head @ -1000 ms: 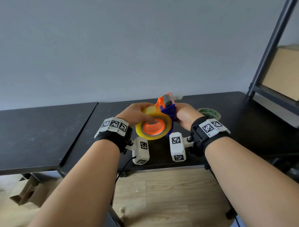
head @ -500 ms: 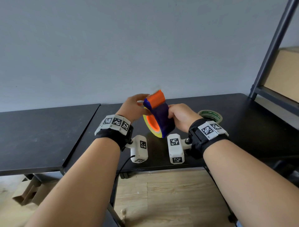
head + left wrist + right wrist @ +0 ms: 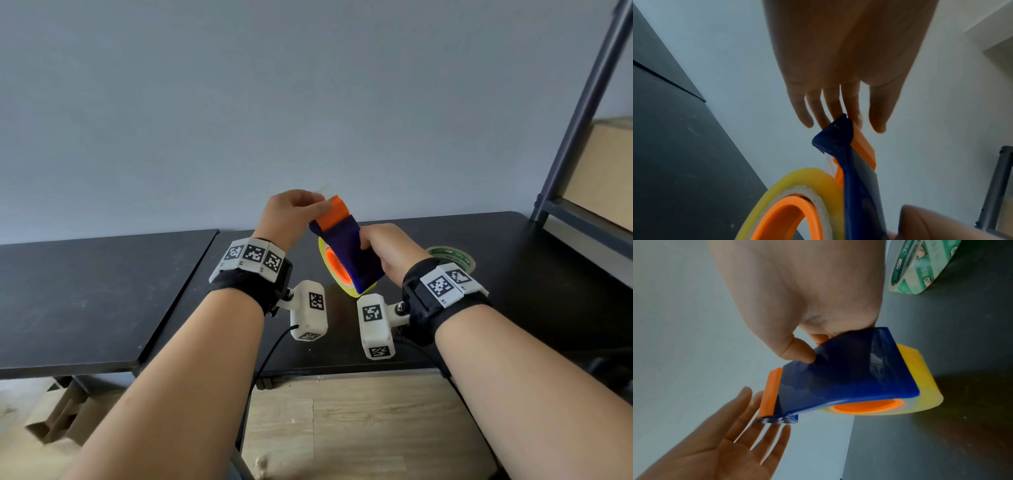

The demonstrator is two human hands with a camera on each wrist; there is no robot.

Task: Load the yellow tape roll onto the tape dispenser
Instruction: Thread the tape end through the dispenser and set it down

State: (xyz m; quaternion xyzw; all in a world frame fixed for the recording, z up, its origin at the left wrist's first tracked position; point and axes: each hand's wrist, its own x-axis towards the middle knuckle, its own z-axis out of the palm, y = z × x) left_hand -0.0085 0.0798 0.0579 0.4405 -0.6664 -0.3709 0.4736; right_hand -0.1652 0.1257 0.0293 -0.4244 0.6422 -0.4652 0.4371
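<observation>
Right hand grips the blue plastic tape dispenser w/ orange roller mid-frame above the black bench, translucent yellow tape roll seated on its orange hub. Vs 0.5 s ago, dispenser is tilted further, orange end higher. Left hand has risen, fingers straight, touching that orange end, holding nothing.

Both forearms reach forward, bare to the wrists, each wrist wrapped in a black band with white coded markers and a white camera block hanging inward. The right hand is curled, thumb pressed on one side and the fingers wrapped round the other of the tape dispenser it grips. The left hand is raised higher, its fingers straight and held together, their tips touching the dispenser's orange end.
</observation>
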